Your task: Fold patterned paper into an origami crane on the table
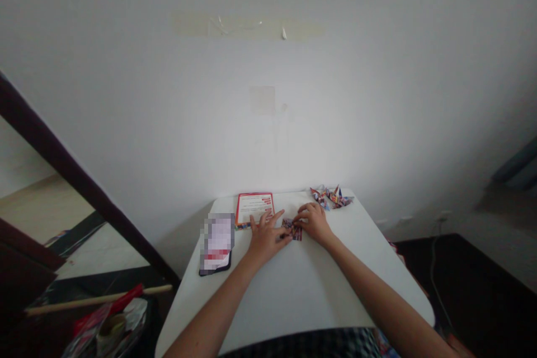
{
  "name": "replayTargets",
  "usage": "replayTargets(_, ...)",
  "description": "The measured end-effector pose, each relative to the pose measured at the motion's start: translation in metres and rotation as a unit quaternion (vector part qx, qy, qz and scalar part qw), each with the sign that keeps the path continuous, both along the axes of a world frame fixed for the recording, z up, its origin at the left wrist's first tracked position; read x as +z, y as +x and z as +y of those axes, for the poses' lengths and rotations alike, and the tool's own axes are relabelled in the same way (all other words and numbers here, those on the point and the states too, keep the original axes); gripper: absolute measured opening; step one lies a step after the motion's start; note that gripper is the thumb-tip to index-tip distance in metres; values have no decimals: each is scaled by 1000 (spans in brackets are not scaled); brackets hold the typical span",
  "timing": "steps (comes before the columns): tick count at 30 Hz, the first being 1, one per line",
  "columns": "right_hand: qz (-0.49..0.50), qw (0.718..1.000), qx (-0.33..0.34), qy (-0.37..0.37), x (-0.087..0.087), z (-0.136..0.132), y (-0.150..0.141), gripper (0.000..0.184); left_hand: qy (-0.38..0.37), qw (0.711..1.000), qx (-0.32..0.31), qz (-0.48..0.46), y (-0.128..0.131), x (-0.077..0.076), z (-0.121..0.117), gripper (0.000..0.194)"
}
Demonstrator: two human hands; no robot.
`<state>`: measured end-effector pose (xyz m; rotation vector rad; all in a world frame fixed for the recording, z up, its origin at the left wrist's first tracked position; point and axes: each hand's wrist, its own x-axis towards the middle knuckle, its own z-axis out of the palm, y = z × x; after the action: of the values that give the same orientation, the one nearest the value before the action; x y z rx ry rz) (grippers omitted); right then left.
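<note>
A small folded piece of printed paper (297,231) lies on the white table (293,291), between my two hands. My left hand (265,236) has its fingers spread, and its thumb reaches the paper's left side. On the other side, my right hand (315,221) has bent fingers pinching the paper's upper right edge. The fingertips partly cover the paper, so its exact folds are unclear. Just behind my right hand are folded paper figures (331,197) with pointed ends, in similar colourful print.
A red-bordered printed card or booklet (254,208) lies at the table's back left. A phone (216,244), its screen blurred, is left of my left hand. The wall (268,145) rises behind the table. A bin (121,324) with rubbish stands at lower left, beside a dark-framed mirror (84,179).
</note>
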<state>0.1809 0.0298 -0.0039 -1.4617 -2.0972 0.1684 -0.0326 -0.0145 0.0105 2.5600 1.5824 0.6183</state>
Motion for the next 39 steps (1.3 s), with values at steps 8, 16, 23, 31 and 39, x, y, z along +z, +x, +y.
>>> replayTargets(8, 77, 997, -16, 27, -7, -1, 3, 20, 17, 1000, 17, 2, 1, -1, -3, 20)
replayTargets(16, 99, 995, -11, 24, -10, -27, 7, 15, 23, 999, 29, 0, 5, -1, -5, 21)
replayTargets(23, 53, 997, -47, -4, -2, -37, -2, 16, 30, 999, 34, 0, 7, -2, -5, 18)
replayTargets(31, 41, 997, -53, -24, 1, -35, 4, 15, 12, 999, 39, -7, 9, -1, -4, 14)
replayTargets(39, 45, 998, -35, -8, -4, -33, 7, 13, 3, 999, 47, -13, 10, -1, -3, 18)
